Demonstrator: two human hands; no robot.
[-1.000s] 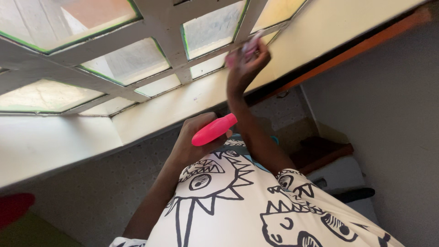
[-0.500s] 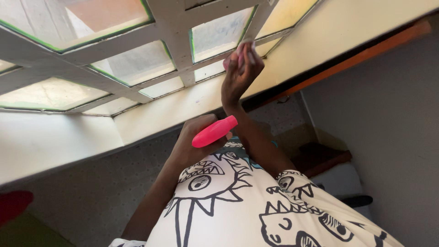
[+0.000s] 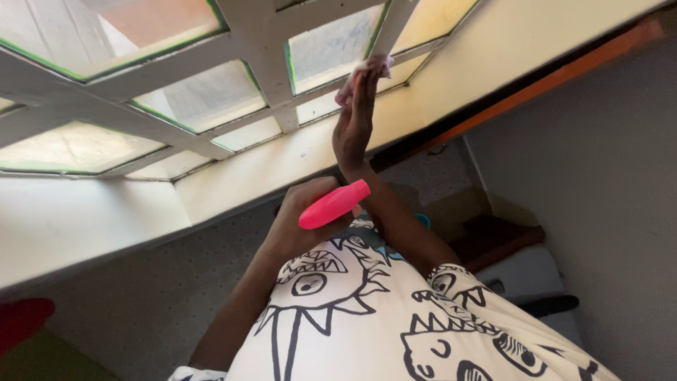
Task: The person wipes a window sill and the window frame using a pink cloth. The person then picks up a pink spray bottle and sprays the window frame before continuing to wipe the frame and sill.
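My right hand [image 3: 352, 123] is raised flat against the window, pressing a small pinkish cloth [image 3: 363, 73] onto the white frame bar beside a glass pane [image 3: 331, 49]. My left hand [image 3: 300, 222] sits lower, close to my chest, with its fingers wrapped around a bright pink plastic bottle [image 3: 333, 204] whose end points to the right. Below both arms is my white shirt [image 3: 367, 317] with black cartoon drawings.
The window [image 3: 190, 99] has several panes in a white grid with green edges. A cream sill [image 3: 282, 159] runs under it, with an orange strip [image 3: 550, 88] at the right. A grey wall [image 3: 606, 176] is on the right, a red object [image 3: 21, 317] at the lower left.
My right hand has opened flatter and slid the cloth up and left along the window bar. The left hand with the pink bottle has barely moved.
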